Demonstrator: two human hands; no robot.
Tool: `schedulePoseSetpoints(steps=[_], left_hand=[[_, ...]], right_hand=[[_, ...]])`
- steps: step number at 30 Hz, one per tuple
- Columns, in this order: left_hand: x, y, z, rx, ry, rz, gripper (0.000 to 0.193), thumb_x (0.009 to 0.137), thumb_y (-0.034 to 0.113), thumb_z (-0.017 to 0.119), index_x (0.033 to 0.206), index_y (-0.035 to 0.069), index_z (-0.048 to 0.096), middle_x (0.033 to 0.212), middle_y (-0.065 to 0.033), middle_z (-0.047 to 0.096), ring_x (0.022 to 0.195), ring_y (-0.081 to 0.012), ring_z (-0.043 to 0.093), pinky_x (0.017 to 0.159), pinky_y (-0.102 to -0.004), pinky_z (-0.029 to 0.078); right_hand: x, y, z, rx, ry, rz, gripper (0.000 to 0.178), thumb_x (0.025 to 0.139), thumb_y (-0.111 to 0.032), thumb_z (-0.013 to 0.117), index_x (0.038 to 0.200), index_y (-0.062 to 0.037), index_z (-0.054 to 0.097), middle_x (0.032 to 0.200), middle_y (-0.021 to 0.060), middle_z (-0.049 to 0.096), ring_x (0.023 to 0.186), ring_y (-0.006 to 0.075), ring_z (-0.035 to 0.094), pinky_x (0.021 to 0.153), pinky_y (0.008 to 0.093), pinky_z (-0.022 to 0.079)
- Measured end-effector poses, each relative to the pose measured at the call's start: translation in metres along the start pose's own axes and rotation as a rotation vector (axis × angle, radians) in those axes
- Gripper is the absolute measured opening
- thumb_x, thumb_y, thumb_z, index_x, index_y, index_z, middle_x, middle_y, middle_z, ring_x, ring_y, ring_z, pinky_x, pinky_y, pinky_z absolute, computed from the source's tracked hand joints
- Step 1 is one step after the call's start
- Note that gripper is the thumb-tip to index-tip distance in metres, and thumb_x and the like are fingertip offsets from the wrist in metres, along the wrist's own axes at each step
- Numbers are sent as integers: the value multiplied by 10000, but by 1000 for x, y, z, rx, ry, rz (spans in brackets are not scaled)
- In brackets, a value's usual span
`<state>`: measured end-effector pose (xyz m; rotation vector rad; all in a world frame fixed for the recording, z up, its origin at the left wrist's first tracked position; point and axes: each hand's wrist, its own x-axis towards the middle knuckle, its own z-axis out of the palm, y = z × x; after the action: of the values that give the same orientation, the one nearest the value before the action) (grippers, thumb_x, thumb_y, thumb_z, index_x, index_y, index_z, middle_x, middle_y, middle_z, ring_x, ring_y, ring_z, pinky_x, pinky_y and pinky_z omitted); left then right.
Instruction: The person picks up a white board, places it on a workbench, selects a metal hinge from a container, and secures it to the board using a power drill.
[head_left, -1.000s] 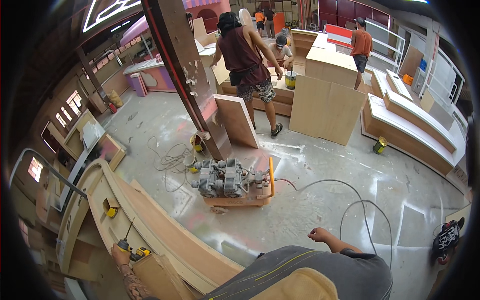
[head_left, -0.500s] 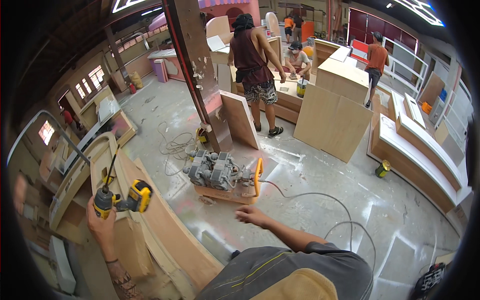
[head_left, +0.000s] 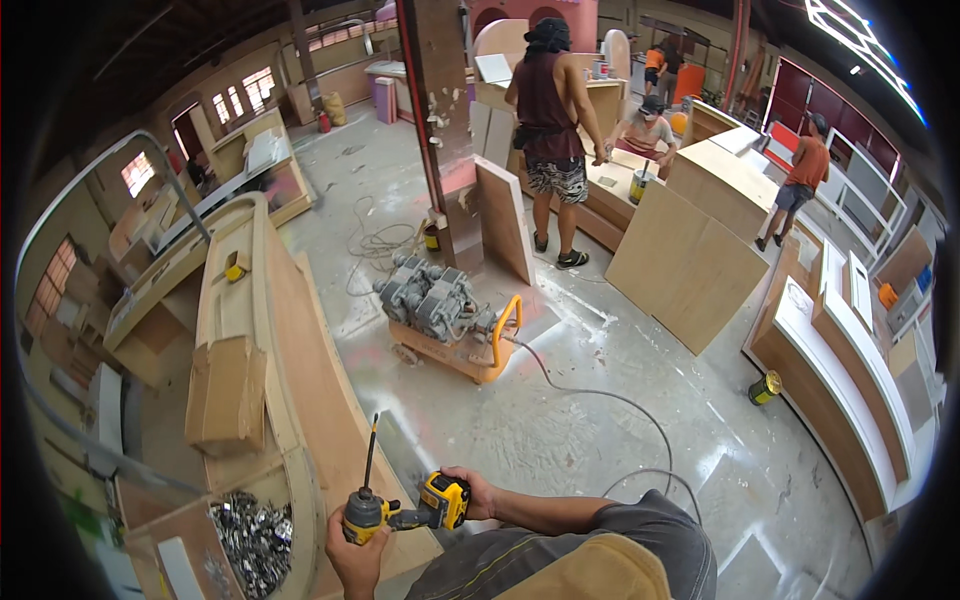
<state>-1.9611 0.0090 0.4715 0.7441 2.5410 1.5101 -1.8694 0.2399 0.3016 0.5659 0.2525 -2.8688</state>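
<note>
A yellow and black cordless drill driver (head_left: 365,516) with a long thin bit is held low in front of my body, bit pointing up. My left hand (head_left: 353,562) wraps round the driver's head. Against the battery (head_left: 443,502) at the other end of the tool, my right hand (head_left: 480,494) is closed, its fingers partly hidden behind it. Left of the driver stands a long curved wooden counter frame (head_left: 312,385). On it rest a brown cardboard box (head_left: 226,400), a small yellow item (head_left: 236,268) and a heap of shiny metal pieces (head_left: 256,545).
An orange air compressor (head_left: 440,345) stands on the concrete floor, its hose (head_left: 625,405) curving right. Behind it rises a steel column (head_left: 445,130) with a leaning board (head_left: 505,220). A co-worker (head_left: 550,110) stands near plywood cabinets (head_left: 690,240). A paint can (head_left: 765,388) sits beside white-topped curved units (head_left: 810,345).
My left hand has brought the driver right and down, in front of my body. My right hand, empty before, has come to the battery. The view has shifted, revealing the metal pieces.
</note>
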Motion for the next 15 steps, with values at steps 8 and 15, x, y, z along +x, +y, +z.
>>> schedulePoseSetpoints(steps=[8,15], left_hand=[[-140,-29,-119,-328,-4,14,729,779,251,865,1368,-45,554,1256,-155,652,1171,-242,639,1027,-392,505],[-311,-58,-203,-785,151,11,947,842,225,869,1582,40,307,1504,-116,482,1405,-221,451,1153,-397,385]], right_hand=[[-3,134,16,-98,-139,299,623,945,-493,565,1367,-36,597,1362,157,642,1260,346,601,1113,540,429],[0,342,71,-86,-277,606,724,919,-530,560,1498,-103,485,1494,169,533,1343,367,525,1139,599,383]])
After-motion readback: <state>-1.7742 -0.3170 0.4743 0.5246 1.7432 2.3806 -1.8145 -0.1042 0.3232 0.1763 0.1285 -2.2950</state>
